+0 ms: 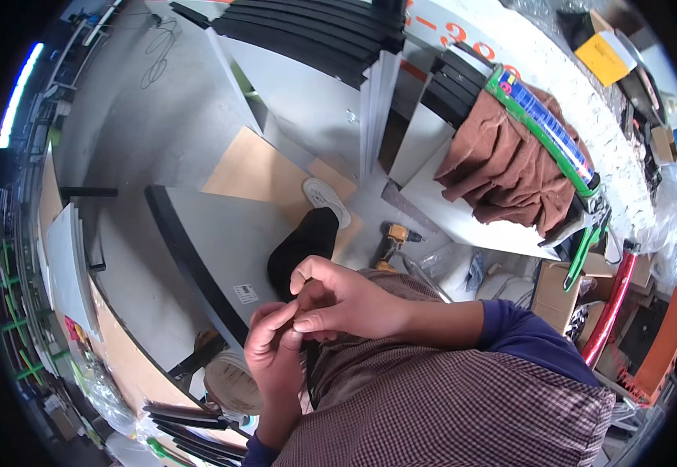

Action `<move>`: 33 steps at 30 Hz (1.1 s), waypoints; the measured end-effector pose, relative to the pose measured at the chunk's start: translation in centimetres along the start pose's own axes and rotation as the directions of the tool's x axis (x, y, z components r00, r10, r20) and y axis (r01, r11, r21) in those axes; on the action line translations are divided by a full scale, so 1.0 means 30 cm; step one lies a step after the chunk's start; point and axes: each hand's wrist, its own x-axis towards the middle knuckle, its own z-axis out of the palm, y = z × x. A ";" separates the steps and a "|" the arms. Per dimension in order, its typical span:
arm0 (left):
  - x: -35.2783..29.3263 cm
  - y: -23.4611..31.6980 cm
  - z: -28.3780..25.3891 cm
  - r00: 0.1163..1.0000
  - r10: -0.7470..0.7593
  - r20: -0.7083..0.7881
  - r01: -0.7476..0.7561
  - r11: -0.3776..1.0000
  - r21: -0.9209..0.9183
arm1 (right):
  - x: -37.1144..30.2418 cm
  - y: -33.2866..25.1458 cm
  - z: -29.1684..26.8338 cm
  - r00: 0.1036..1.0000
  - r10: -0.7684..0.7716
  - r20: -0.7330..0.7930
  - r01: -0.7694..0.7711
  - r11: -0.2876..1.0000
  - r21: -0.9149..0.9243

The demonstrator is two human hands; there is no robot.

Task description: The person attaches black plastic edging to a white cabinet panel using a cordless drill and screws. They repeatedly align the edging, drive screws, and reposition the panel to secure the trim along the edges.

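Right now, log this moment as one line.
left hand: touching right hand | anything between them: cannot tell | orange drill: right of white shoe | green caulking gun: on brown cloth

The grey floor bears a tan sheet — and a yellow drill

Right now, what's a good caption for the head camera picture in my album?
Left hand meets right hand, while a green caulking gun rests on brown cloth.

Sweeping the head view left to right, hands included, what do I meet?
Bright light strip → left hand → right hand → brown cloth → red tube → orange panel.
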 end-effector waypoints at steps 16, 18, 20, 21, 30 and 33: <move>0.090 -0.223 0.087 0.758 -0.632 0.161 0.612 0.775 0.161 | 0.025 0.861 -1.127 0.627 0.450 -0.636 -0.535 0.842 0.067; 0.108 -0.245 0.065 0.693 -0.687 0.220 0.629 0.725 0.281 | -0.006 1.008 -1.233 0.648 0.374 -0.663 -0.664 0.704 -0.252; 0.114 -0.240 0.037 0.629 -0.733 0.259 0.616 0.673 0.410 | -0.051 1.084 -1.271 0.803 0.241 -0.545 -0.594 0.405 -0.695; 0.119 -0.244 0.028 0.546 -0.778 0.309 0.694 0.627 0.354 | -0.056 1.106 -1.300 0.789 0.268 -0.552 -0.614 0.366 -0.700; 0.011 -0.364 -0.056 0.378 -0.796 0.473 0.902 0.432 0.005 | 0.013 1.501 -1.461 0.905 0.088 -0.416 -0.423 0.289 -0.859; -0.043 -0.403 -0.062 0.345 -0.804 0.484 0.934 0.343 -0.095 | -0.018 1.516 -1.442 0.762 0.201 -0.615 -0.473 0.821 -0.318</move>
